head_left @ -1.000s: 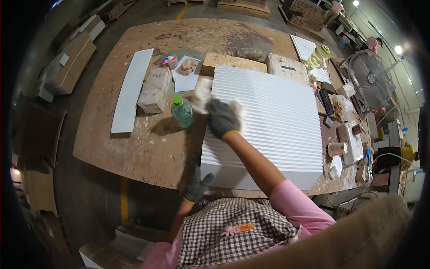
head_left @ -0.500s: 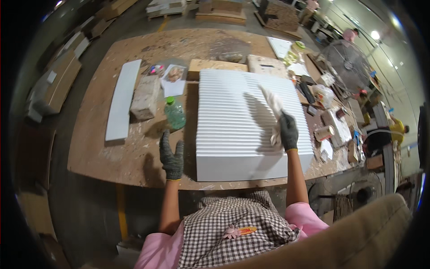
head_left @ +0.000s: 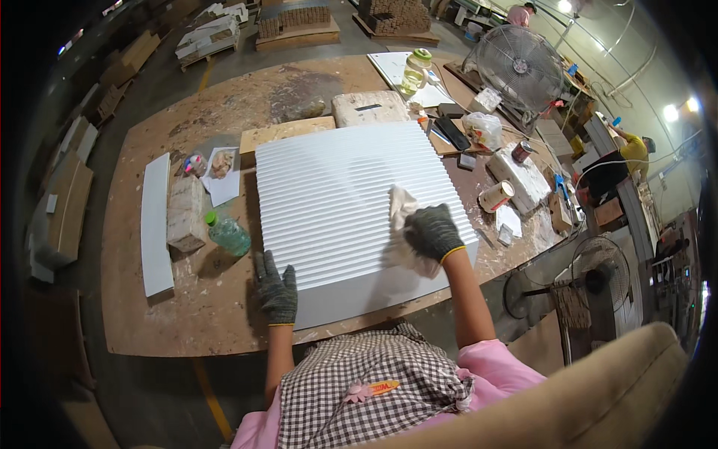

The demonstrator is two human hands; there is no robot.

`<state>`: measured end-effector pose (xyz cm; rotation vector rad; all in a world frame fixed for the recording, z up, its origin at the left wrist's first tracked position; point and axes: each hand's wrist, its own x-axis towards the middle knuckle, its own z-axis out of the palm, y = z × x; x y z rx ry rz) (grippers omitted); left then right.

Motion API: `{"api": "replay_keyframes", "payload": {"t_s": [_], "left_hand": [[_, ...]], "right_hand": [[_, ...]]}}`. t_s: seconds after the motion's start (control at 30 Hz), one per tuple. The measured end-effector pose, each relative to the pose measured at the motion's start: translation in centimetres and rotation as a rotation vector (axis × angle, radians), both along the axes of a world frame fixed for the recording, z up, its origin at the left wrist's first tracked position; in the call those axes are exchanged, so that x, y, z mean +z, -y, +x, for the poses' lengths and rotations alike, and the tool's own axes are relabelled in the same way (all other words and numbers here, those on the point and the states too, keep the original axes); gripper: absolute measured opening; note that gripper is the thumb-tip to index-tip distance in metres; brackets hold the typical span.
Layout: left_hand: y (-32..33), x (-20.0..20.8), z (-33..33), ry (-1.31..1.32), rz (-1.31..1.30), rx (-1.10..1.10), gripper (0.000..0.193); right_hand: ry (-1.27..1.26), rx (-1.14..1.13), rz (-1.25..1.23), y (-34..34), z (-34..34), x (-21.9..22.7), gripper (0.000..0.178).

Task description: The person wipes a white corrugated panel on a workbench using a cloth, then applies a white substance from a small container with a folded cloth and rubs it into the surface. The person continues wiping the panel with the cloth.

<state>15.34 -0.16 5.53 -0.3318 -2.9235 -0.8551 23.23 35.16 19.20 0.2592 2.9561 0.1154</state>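
A white panel with a ribbed top (head_left: 336, 198) and a smooth front side lies on the brown worktable (head_left: 134, 318) in front of me. My right hand (head_left: 434, 233), in a dark grey glove, is closed around a whitish cloth (head_left: 402, 203) over the panel's right front part. Part of the cloth hangs below the hand toward the front side. At the panel's left front corner is my left hand (head_left: 277, 294), gloved too, its fingers stretched out along the edge and holding nothing. A green-capped bottle (head_left: 229, 234) stands just beyond it.
Left of the bottle are a worn block (head_left: 186, 213) and a long white board (head_left: 156, 224). A wooden block (head_left: 288, 135) borders the panel's far side. To the right lie a can (head_left: 496, 196), a phone (head_left: 452, 134) and a plastic bag (head_left: 483, 130). A large fan (head_left: 519, 67) stands beyond.
My right hand has brought the cloth nearer and lower over the panel. My left hand has come to the panel's left edge. The view has turned, and the panel appears tilted.
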Motion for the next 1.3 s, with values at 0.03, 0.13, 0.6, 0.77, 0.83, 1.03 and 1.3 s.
{"api": "replay_keyframes", "payload": {"t_s": [0.03, 0.13, 0.6, 0.77, 0.83, 1.03, 1.3], "left_hand": [[-0.4, 0.1, 0.3, 0.002, -0.005, -0.005, 0.07], [-3.1, 4.7, 1.1, -0.287, -0.087, -0.279, 0.071], [-8.9, 2.5, 6.0, 0.262, 0.687, -0.476, 0.046], [-7.7, 7.4, 0.6, -0.147, 0.195, -0.238, 0.046], [-6.7, 6.5, -3.0, -0.151, 0.215, -0.099, 0.046], [-3.6, 1.4, -12.1, 0.119, -0.088, 0.096, 0.089], [-4.3, -1.4, -13.2, 0.199, 0.007, 0.06, 0.093]], "right_hand": [[0.081, 0.06, -0.079, 0.8, -0.3, 0.6, 0.024], [-0.076, 0.362, -0.511, 3.0, -0.7, 1.4, 0.023], [-0.564, 0.328, -1.097, 4.4, 0.6, -6.5, 0.054], [-0.83, 0.147, -1.033, -3.3, -4.7, -5.9, 0.045], [-0.821, 0.21, -0.729, -5.0, -7.5, -4.3, 0.042], [-0.449, 0.117, -0.476, -7.8, -15.9, -10.2, 0.028], [-0.511, 0.139, -0.542, -0.5, -21.6, -12.1, 0.011]]}}
